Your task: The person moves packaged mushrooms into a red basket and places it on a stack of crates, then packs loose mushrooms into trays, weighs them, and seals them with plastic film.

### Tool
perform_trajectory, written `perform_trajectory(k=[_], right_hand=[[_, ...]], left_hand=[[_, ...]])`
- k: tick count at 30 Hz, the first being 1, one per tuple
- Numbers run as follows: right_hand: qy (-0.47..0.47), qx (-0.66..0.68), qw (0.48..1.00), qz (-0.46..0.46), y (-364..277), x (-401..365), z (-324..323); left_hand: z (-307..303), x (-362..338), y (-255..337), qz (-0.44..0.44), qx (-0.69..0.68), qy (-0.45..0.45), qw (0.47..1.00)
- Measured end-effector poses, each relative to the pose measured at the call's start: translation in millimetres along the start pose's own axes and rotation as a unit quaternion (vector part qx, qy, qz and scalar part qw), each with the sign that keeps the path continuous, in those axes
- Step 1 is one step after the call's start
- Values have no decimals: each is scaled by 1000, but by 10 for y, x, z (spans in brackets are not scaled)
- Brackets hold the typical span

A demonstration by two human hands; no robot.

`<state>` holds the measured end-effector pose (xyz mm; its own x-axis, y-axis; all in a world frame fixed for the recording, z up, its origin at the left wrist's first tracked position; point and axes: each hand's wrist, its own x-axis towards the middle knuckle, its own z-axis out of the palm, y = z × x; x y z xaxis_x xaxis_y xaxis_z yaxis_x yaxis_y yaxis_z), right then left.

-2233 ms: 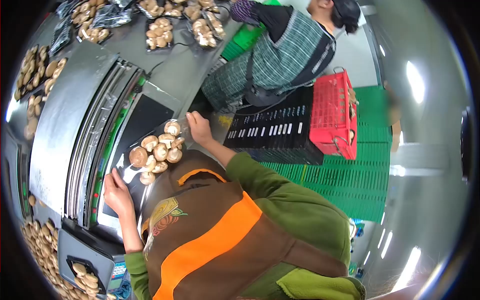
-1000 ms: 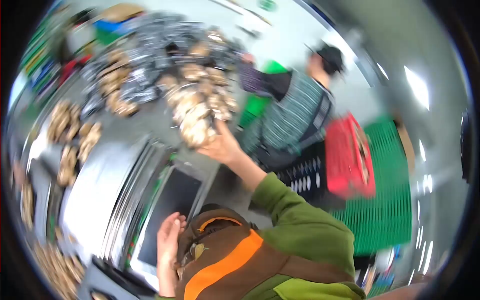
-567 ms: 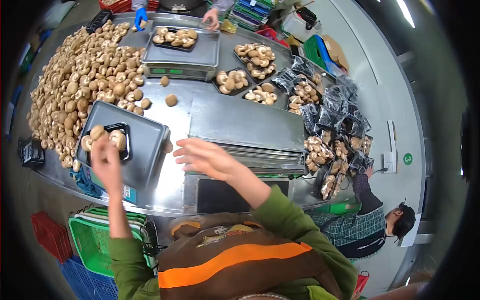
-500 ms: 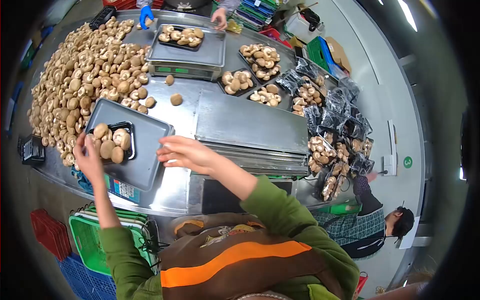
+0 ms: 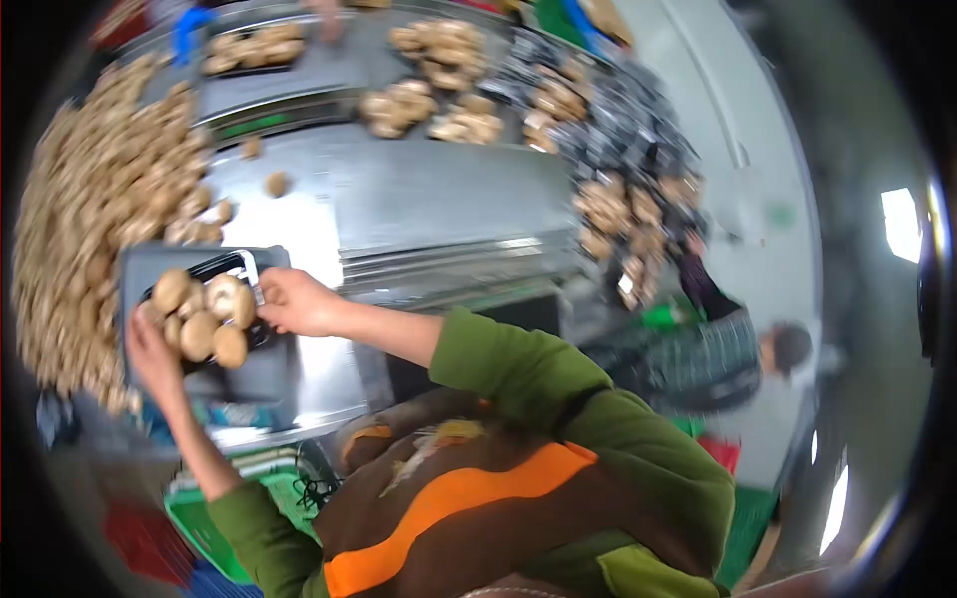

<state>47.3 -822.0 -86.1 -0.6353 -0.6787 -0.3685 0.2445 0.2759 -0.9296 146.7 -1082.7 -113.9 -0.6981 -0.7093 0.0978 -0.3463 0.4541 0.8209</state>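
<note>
A black plastic tray of mushrooms (image 5: 199, 336), several brown caps with pale stems showing, is held between my two hands. Its dark rim (image 5: 207, 268) looks tilted over the grey weighing pan (image 5: 278, 367). On the left side, my left hand (image 5: 155, 357) has its fingers wrapped around the tray's edge, close against the caps. From the right, my right hand (image 5: 299, 302) pinches the opposite edge. A large heap of loose mushrooms (image 5: 105, 219) lies just beyond the pan, to the left.
Across the steel table (image 5: 449, 194), another filled tray (image 5: 254, 48) sits on a second scale near a co-worker's blue glove (image 5: 187, 32). Filled trays (image 5: 439, 50) and dark wrapped packs stand at the right. A person (image 5: 688, 354) works there. Green baskets (image 5: 209, 518) sit below the table edge.
My right hand has moved in from the pan's edge to the mushroom tray and taken hold of its right side. My left hand has closed on the other side. The camera view has shifted.
</note>
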Motion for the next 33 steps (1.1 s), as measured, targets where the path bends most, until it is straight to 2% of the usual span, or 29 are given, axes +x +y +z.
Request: perform_trajectory(k=[2,4,5,8,11,14,18,20,22,23,24,25,26,28,30,31,32,33], right_hand=[[46,25,999,-5,-102,-323,-471],[101,-9,995,7,-169,-571,-1021],[131,10,991,-9,-93,-678,-1323],[228,-29,973,34,-40,-1007,-2222],[308,-81,947,52,26,-1338,-2949],[315,-67,945,57,351,-1514,-3467],[292,-92,948,90,517,-1804,-3605],[304,-241,921,31,582,-1999,-3535],[402,-239,883,-26,724,-2256,-3467],[443,-264,856,-42,742,-2445,-3428],[434,-314,844,33,693,-2657,-3391],[422,-364,824,106,650,-2796,-3350],[419,-365,825,101,719,-2835,-3299],[385,-463,792,103,871,-2900,-3184],[375,-480,788,91,843,-2722,-3043],[385,-492,777,69,871,-2597,-2992],[383,-420,819,74,892,-2522,-2968],[395,-372,838,60,854,-2532,-2967]], left_hand=[[265,-28,516,-13,-53,-71,996],[630,-178,1091,6,-108,-133,985],[905,-211,1201,34,-122,-159,979],[1612,-373,1820,102,-127,-261,951],[2478,-544,2119,128,-127,-305,935],[2874,-828,2463,117,-105,-337,928],[2944,-1111,2514,103,-80,-344,930],[2737,-1182,2465,26,-86,-383,919],[2467,-1314,2372,23,-138,-316,938],[2288,-1369,2303,45,-107,-257,959],[2069,-1381,2271,78,-31,-231,969],[1947,-1386,2086,152,41,-178,972],[1812,-1425,2046,170,180,-154,957],[1751,-1629,2087,235,300,-137,914],[1841,-1784,2254,259,296,-166,904],[1901,-1800,2336,244,288,-194,906],[1942,-1807,2372,231,279,-222,905],[2028,-1761,2154,257,228,-218,914]])
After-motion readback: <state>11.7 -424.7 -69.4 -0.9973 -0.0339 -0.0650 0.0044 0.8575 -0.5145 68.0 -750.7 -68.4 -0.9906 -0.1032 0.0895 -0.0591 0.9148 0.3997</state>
